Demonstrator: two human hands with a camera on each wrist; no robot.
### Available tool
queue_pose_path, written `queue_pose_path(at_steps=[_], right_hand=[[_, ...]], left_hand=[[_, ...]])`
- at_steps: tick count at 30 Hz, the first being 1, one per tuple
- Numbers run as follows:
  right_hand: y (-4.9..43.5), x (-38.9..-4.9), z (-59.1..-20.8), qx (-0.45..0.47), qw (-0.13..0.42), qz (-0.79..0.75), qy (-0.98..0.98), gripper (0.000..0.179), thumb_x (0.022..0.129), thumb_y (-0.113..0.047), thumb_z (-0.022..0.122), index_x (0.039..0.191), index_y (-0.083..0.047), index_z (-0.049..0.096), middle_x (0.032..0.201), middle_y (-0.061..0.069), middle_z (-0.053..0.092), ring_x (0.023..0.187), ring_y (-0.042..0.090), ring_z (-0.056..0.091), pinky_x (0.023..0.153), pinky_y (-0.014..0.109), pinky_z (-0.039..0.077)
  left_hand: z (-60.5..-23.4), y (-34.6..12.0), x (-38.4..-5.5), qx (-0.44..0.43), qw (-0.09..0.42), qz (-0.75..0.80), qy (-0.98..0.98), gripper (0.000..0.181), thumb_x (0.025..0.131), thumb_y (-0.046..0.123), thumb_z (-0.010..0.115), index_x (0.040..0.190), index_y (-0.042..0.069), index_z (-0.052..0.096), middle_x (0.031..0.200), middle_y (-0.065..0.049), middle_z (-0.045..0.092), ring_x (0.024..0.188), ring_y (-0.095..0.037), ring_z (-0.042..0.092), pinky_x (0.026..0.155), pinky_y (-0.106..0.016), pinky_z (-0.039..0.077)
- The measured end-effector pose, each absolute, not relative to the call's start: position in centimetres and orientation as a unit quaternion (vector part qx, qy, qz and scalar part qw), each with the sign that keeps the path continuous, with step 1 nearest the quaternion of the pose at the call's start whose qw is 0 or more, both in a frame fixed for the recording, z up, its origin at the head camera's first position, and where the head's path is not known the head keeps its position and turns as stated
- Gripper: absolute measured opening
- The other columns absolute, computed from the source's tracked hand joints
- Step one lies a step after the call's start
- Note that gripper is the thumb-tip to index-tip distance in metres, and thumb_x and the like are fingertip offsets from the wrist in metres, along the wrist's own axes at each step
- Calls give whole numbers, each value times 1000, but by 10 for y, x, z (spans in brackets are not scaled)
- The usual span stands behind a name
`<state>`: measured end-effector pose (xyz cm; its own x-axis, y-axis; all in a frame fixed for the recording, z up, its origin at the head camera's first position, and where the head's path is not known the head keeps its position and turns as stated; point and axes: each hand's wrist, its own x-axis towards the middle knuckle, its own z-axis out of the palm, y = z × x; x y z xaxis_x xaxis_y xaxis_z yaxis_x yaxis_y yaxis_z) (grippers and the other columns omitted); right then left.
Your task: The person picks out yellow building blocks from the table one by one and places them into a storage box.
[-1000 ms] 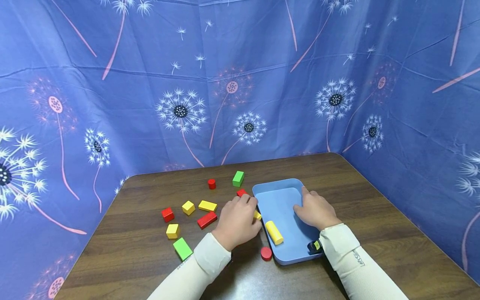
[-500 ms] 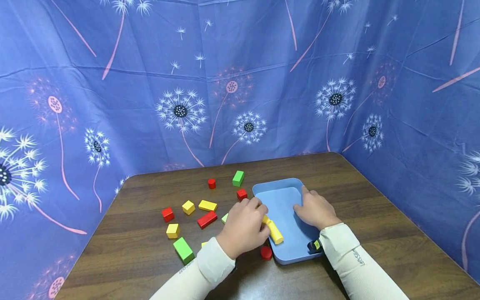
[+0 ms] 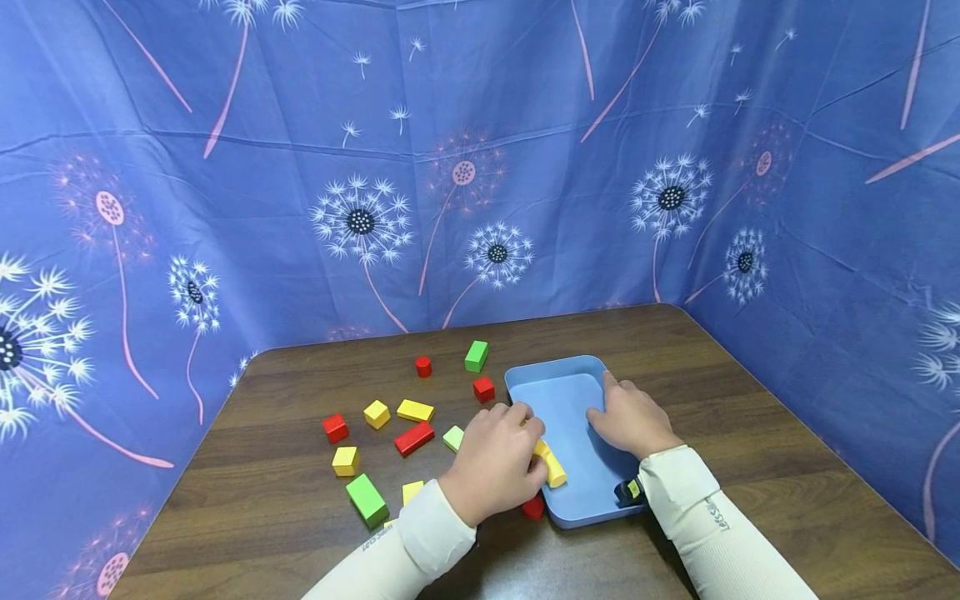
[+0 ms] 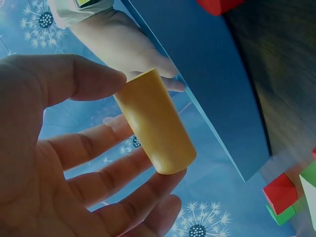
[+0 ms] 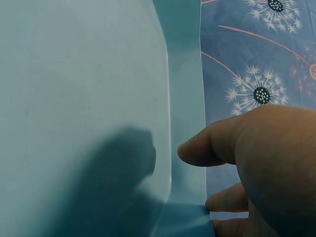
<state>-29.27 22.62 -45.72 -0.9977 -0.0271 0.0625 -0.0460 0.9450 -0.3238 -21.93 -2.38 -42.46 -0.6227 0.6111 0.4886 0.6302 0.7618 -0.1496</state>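
My left hand (image 3: 493, 460) pinches a yellow cylinder (image 4: 155, 123), thumb at one end, fingertips near the other. It is tilted, at the left wall of a blue tray (image 3: 581, 408) on the wooden desk (image 3: 750, 450). My right hand (image 3: 632, 419) holds the tray's right wall, thumb inside, fingertips outside.

To handle this well, I should grip the cylinder lightly, since a hard squeeze on a rounded piece could make it slip. I should bring its low end clear of the rim and let go only close to a surface, as it could roll. A steady right hand should stop the tray sliding if bumped.

In the head view, my fingers hide most of the cylinder, which overlaps another yellow piece (image 3: 557, 472) inside the tray; I can't make out the border between them. My hand partly covers a red disc (image 3: 533, 508) and a pale green block (image 3: 453, 438). My left cuff (image 3: 435, 531) cuts across a yellow block (image 3: 412, 491). Whether the cylinder touches the rim, I cannot tell.
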Motion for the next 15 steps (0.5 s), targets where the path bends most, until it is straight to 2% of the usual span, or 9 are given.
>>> queue_pose_path(at_steps=[4,8,15], right_hand=[[226,-293,-457,19,30,165,-986,82,96,-35,60,157,9,29,144,37,50,122,52,59,83,64,54],[226,-292,-457,19,32,166,-985,82,96,-34,61,157,9,29,143,37,51,119,50,61,82,63,55],[226,-293,-457,17,32,165,-986,82,96,-35,61,157,9,29,143,37,51,119,50,62,82,63,55]], left_hand=[[-425,-22,-218,-361,275,-23,-891,15,81,31,74,88,19,70,91,4,63,68,-14,53,59,-28,44],[-426,-21,-217,-377,265,-29,-887,15,79,30,77,85,19,68,88,4,62,67,-13,51,59,-27,44],[-428,-18,-216,-385,255,-17,-887,17,78,31,76,88,18,71,90,3,64,70,-14,56,62,-28,49]])
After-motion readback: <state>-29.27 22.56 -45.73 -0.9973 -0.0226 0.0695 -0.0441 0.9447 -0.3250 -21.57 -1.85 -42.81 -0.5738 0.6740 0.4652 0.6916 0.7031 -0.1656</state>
